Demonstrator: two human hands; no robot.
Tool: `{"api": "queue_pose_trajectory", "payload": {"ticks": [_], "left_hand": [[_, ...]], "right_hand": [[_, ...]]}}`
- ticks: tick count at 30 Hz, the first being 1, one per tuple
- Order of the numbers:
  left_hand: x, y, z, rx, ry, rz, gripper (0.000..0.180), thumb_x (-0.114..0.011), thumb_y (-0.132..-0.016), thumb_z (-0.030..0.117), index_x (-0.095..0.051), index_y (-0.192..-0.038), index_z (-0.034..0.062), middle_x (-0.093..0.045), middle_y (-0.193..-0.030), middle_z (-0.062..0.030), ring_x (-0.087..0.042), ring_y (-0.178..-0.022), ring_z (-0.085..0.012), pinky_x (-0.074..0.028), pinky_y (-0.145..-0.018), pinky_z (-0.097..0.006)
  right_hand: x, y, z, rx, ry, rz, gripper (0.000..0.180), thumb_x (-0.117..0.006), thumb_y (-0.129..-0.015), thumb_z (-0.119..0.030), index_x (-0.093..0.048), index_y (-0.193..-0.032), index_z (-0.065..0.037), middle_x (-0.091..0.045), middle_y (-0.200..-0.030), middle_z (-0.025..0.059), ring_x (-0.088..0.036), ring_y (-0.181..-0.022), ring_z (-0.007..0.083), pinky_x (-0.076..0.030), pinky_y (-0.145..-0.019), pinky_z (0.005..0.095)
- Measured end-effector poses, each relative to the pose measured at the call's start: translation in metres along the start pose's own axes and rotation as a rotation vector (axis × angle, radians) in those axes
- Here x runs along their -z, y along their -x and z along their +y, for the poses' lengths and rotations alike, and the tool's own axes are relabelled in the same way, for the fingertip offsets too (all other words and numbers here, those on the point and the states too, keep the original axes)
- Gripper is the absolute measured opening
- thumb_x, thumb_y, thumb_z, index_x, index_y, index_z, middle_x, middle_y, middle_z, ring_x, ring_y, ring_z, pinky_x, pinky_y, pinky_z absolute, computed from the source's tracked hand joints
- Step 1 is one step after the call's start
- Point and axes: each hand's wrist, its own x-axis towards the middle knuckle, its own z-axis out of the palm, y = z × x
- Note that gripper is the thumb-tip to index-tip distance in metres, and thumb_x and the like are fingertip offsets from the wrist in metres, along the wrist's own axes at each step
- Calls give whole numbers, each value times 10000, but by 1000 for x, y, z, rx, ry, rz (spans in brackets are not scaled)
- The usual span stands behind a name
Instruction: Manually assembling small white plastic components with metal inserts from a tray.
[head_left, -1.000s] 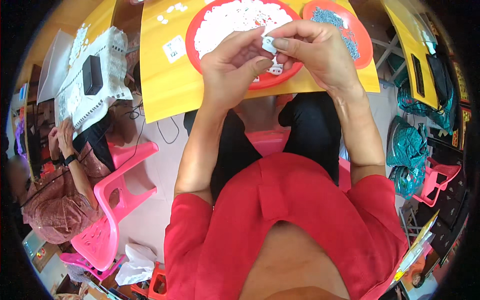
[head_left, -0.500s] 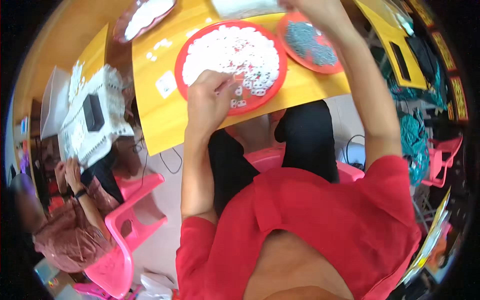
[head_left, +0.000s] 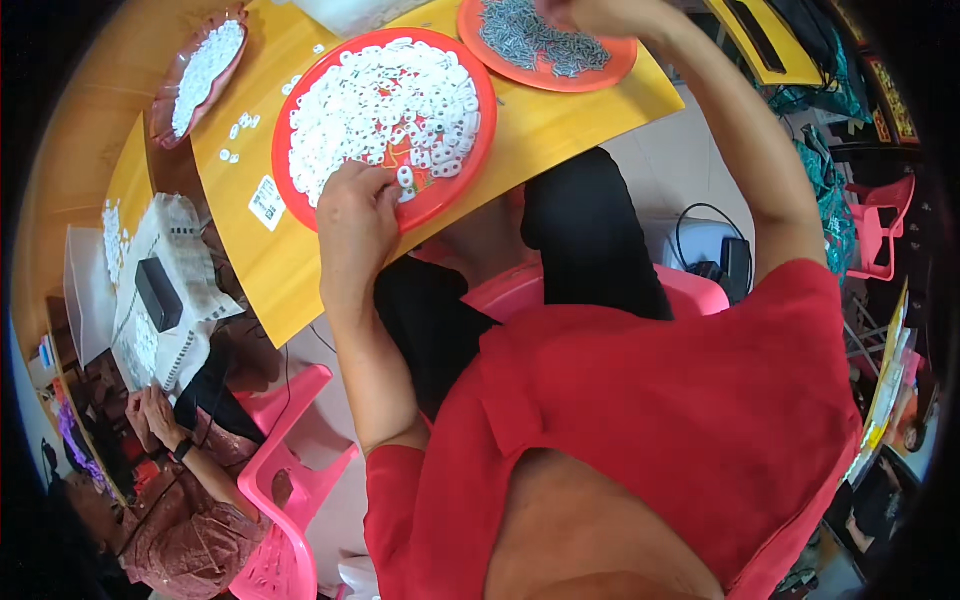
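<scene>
My left hand (head_left: 357, 215) is at the near side of a round red tray (head_left: 284, 150) heaped with small white plastic pieces (head_left: 345, 100), each with holes in it. Its fingers are curled in a pinch beside a loose white piece; what they hold is hidden. At the top edge my right hand (head_left: 590, 14) reaches over a smaller red-orange plate (head_left: 610, 72) full of grey metal screws or nails (head_left: 535, 40). Those fingers are bent down toward the metal pieces, partly cut off by the picture's edge, and anything between them is too small to make out.
Loose white pieces (head_left: 240, 125) and a printed white label (head_left: 267, 203) lie on the yellow table (head_left: 240, 270). A pink scalloped dish (head_left: 163, 115) of white pieces stands at the left. Further left, a co-worker's hands (head_left: 155, 415) work at a cloth-covered table (head_left: 185, 275).
The whole view has shifted, so trays and table sit further left. My left hand is nearer the tray's near rim. My right hand has come over the metal pieces.
</scene>
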Motion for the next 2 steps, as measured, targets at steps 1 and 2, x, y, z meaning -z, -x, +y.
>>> {"api": "queue_pose_trajectory", "payload": {"ticks": [1,2], "left_hand": [[-3,-3,2,-35,-17,5,128,-647,-638,49,-622,-751,-4,-558,-721,-147,-544,-734,-304,-428,-674,-372],[-2,-2,0,-55,-43,16,116,-636,-649,46,-623,-753,-3,-559,-725,-149,-547,-739,-304,-430,-679,-370]], "right_hand": [[-2,17,-1,-105,-120,-76,78,-564,-659,-77,-608,-663,-14,-608,-657,142,-589,-623,190,-452,-622,325],[-3,15,-1,-99,-119,-84,78,-564,-659,-77,-608,-663,-14,-608,-657,142,-589,-623,190,-452,-622,325]]}}
